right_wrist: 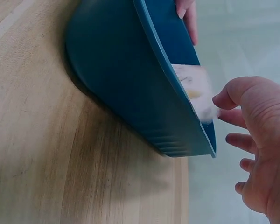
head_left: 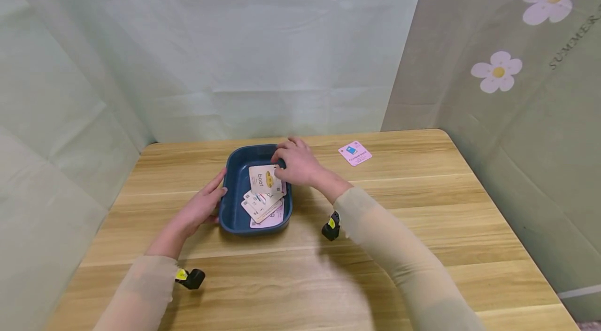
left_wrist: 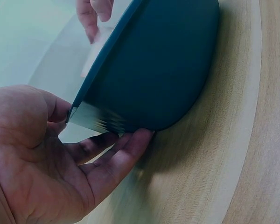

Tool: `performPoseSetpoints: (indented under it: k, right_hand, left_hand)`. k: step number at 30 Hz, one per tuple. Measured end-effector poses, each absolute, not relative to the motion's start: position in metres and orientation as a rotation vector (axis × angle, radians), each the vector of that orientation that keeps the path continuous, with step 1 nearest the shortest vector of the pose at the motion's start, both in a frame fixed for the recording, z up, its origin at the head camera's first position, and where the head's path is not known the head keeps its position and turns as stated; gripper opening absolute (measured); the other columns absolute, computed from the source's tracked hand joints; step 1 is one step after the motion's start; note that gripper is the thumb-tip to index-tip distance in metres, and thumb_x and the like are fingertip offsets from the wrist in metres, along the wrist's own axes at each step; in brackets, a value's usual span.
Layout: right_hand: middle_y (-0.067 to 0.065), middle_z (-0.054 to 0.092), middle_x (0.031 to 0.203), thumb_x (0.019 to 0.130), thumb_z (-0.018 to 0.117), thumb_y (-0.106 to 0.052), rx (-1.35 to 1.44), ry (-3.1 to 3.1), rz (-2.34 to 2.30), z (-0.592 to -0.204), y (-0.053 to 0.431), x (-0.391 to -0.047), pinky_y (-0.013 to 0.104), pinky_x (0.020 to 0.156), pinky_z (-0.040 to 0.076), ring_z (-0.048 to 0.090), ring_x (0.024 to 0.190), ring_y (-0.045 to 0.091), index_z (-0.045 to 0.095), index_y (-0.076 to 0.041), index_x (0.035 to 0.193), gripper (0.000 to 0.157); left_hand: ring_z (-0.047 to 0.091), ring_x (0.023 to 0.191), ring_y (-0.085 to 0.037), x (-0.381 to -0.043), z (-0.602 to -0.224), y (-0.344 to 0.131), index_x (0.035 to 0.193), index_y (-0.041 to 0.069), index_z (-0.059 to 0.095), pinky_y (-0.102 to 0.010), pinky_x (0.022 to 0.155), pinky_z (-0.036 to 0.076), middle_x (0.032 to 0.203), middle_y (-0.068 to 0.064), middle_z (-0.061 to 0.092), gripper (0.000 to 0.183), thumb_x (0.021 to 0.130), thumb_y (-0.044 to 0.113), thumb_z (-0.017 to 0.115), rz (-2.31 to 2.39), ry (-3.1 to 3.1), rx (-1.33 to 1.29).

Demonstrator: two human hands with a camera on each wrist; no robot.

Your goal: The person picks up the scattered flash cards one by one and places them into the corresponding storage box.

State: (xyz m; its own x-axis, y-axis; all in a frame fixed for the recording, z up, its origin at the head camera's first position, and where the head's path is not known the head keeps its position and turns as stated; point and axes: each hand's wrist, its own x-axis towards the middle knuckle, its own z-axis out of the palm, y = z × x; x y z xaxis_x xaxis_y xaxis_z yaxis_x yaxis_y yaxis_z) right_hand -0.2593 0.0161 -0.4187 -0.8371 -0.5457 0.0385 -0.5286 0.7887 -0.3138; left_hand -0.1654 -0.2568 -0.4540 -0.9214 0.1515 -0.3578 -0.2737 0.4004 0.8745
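Note:
A dark blue plastic bin (head_left: 235,224) stands on the wooden table, holding several printed picture cards. My left hand (head_left: 206,203) is at its left side; in the left wrist view the thumb meets the rim and relaxed fingers touch the outer wall. Over the bin's right rim, my right hand (head_left: 297,164) pinches the edge of a white card (head_left: 261,180) printed "boat" with a yellow picture. That card (right_wrist: 193,88) looks blurred in the right wrist view, above the other cards. Beneath it lie overlapping cards (head_left: 267,221), their print partly covered.
A pink card (head_left: 355,153) reading "Chinese book" lies face up on the table (head_left: 422,205), right of the bin. Pale curtains (head_left: 281,49) hang along the table's back and sides. Each wrist carries a small black camera (head_left: 331,226).

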Motion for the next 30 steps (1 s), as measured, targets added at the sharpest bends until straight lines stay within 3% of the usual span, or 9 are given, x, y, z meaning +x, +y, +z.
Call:
performPoseSetpoints:
  k: [4, 19, 30]
  right_hand:
    - [0.002, 0.046, 0.155, 0.095, 0.067, -0.033, -0.872, 2.921, -0.513, -0.419, 0.019, -0.261, 0.050, 0.122, 0.009, 0.015, 0.153, 0.034, 0.070, -0.022, 0.128, 0.034]
    - [0.004, 0.045, 0.156, 0.096, 0.067, -0.033, -0.878, 2.926, -0.599, -0.414, 0.031, -0.263, 0.050, 0.122, 0.009, 0.016, 0.153, 0.033, 0.064, -0.022, 0.137, 0.042]
    - [0.004, 0.045, 0.155, 0.098, 0.067, -0.034, -0.872, 2.974, -0.707, -0.414, 0.050, -0.270, 0.053, 0.121, 0.014, 0.019, 0.152, 0.033, 0.050, -0.021, 0.152, 0.058]
  left_hand:
    - [0.051, 0.118, -0.041, -0.166, -0.455, -0.256, 0.164, 0.042, 0.002, -0.039, 0.072, 0.055, 0.168, -0.024, 0.011, 0.062, 0.112, 0.031, 0.034, 1.534, 2.280, -0.112]
    - [0.050, 0.119, -0.040, -0.166, -0.456, -0.256, 0.163, 0.043, 0.003, -0.039, 0.072, 0.055, 0.167, -0.024, 0.014, 0.062, 0.112, 0.031, 0.034, 1.532, 2.279, -0.132]
    - [0.051, 0.119, -0.042, -0.166, -0.454, -0.255, 0.164, 0.042, 0.002, -0.039, 0.073, 0.055, 0.168, -0.024, 0.008, 0.062, 0.112, 0.031, 0.034, 1.523, 2.287, -0.121]
